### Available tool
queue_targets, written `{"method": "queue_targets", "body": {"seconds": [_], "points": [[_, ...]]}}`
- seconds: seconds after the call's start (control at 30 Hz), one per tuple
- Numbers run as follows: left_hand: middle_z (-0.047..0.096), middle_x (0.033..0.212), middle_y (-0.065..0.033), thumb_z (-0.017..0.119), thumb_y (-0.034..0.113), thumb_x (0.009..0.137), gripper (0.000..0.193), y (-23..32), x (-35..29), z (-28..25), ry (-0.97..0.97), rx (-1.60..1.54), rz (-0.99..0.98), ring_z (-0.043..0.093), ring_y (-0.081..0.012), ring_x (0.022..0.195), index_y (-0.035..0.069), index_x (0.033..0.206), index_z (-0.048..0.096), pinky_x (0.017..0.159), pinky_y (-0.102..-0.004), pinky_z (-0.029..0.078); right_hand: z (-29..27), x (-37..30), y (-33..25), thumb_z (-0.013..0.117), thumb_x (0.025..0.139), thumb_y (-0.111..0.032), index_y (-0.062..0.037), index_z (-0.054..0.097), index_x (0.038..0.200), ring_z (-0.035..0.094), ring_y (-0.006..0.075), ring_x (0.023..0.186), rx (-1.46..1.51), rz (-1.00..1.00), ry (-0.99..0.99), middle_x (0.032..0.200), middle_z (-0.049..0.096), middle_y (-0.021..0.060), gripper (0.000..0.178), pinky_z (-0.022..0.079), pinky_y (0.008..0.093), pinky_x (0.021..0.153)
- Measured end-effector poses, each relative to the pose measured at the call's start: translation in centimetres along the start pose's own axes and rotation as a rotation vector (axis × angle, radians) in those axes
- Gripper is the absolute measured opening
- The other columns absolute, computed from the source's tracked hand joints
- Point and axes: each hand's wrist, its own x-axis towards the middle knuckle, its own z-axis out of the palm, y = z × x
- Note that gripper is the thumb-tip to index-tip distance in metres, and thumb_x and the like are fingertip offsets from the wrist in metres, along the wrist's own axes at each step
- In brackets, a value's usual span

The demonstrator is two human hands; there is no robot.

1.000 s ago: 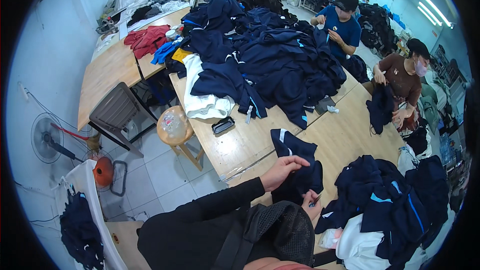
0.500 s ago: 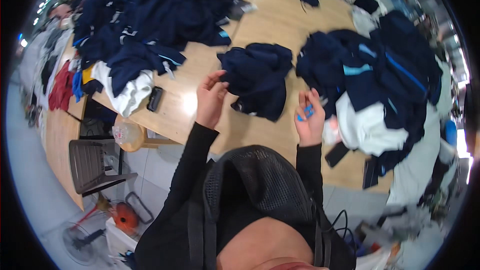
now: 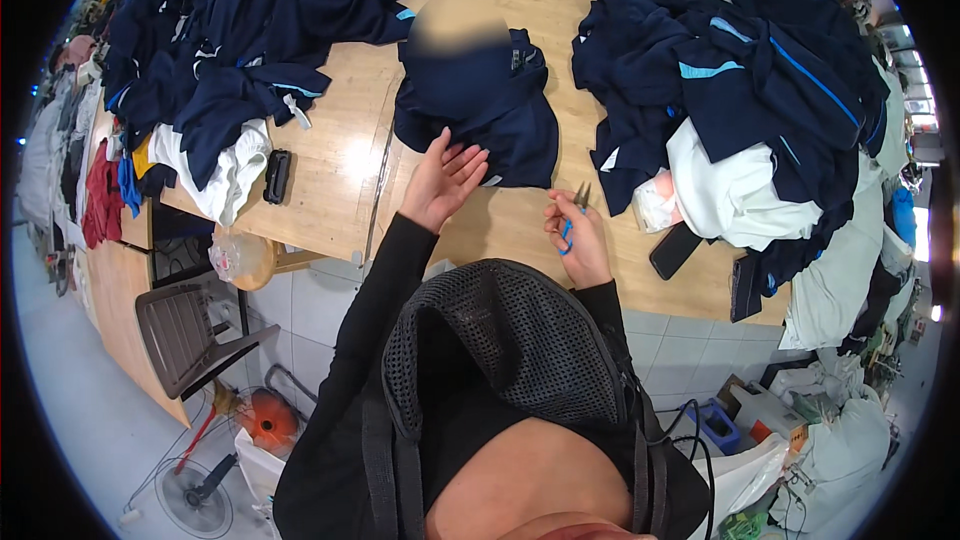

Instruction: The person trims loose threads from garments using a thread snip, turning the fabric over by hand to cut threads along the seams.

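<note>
The navy garment [image 3: 500, 130] lies crumpled, just ahead of the left grip and up-left of the right grip; part of its far side is blurred. Largest around it is the pale wooden desk [image 3: 510, 235], stretching out ahead and to either side of both grips. A big heap of navy clothes [image 3: 270, 0] spreads over it, ahead and left of the left grip. A smaller pile of dark clothes [image 3: 735, 105] sits right of the right grip, with a white cloth [image 3: 735, 195] on its near side. The left grip [image 3: 440, 183] is spread, palm showing and fingers at the garment's near edge; whether they touch it I cannot tell. The right grip [image 3: 583, 243] is curled, pinching small blue-handled snips [image 3: 567, 228] with the blades pointing ahead. Right of that grip rests a flat black object [image 3: 676, 251]; well left of the left grip is a slim black case [image 3: 278, 177].
</note>
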Motion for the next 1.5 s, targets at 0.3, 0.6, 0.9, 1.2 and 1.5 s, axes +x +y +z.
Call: {"method": "queue_targets", "body": {"seconds": [0.3, 0.6, 0.9, 1.2, 1.5], "points": [[0.072, 0.128, -0.0222, 0.061, 0.027, 0.114, 0.036, 0.0, 3.5, -1.2, 0.111, -0.044, -0.024, 0.071, -0.0337, 0.124, -0.005, 0.130, 0.060, 0.114, -0.0461, 0.056, 1.0, 0.4, -1.6, 0.065, 0.112, -0.021, 0.0014, 0.069, 0.123, 0.066, 0.0100, 0.068, -0.088, -0.083, -0.032, 0.093, 0.073, 0.0073, 0.025, 0.035, 0.0212, 0.047], [0.070, 0.139, -0.0309, 0.040, 0.025, 0.122, 0.048, 0.3, -9.9, 5.4, -0.804, 0.207, 0.324, 0.070, -0.0377, 0.132, -0.015, 0.140, 0.060, 0.121, -0.0487, 0.051, 5.2, -3.1, -5.7, 0.057, 0.117, -0.031, 0.0014, 0.060, 0.139, 0.074, 0.0170, 0.108, 0.086, -0.201, -0.313, 0.113, 0.077, 0.0148, 0.039, 0.038, 0.0205, 0.054], [0.067, 0.141, -0.0313, 0.041, 0.020, 0.120, 0.047, 0.4, -12.2, 5.5, -0.610, 0.527, 0.345, 0.069, -0.0419, 0.132, -0.016, 0.147, 0.052, 0.120, -0.0551, 0.052, 7.9, -1.2, -7.0, 0.057, 0.117, -0.038, -0.0066, 0.059, 0.140, 0.070, 0.0141, 0.081, 0.444, 0.074, -0.521, 0.108, 0.078, 0.0081, 0.039, 0.037, 0.0220, 0.049], [0.068, 0.148, -0.0174, 0.055, 0.009, 0.112, 0.038, 0.9, -10.7, 2.6, -0.563, 0.507, 0.397, 0.065, -0.0309, 0.138, -0.006, 0.146, 0.062, 0.121, -0.0499, 0.047, 9.7, 0.3, -7.7, 0.065, 0.113, -0.027, -0.0128, 0.071, 0.127, 0.056, 0.0101, 0.061, 0.627, 0.280, -0.375, 0.096, 0.077, 0.0007, 0.022, 0.035, 0.0229, 0.047], [0.079, 0.116, -0.0207, 0.055, 0.020, 0.116, 0.030, 1.1, -9.3, 1.4, -0.237, 0.384, 0.313, 0.078, -0.0315, 0.113, -0.005, 0.123, 0.071, 0.101, -0.0420, 0.062, 8.7, -4.1, -6.8, 0.070, 0.102, 0.006, -0.0008, 0.057, 0.151, 0.038, 0.0011, 0.058, 0.206, -0.419, -0.154, 0.082, 0.060, -0.0064, 0.050, 0.028, 0.0217, 0.049]]}}
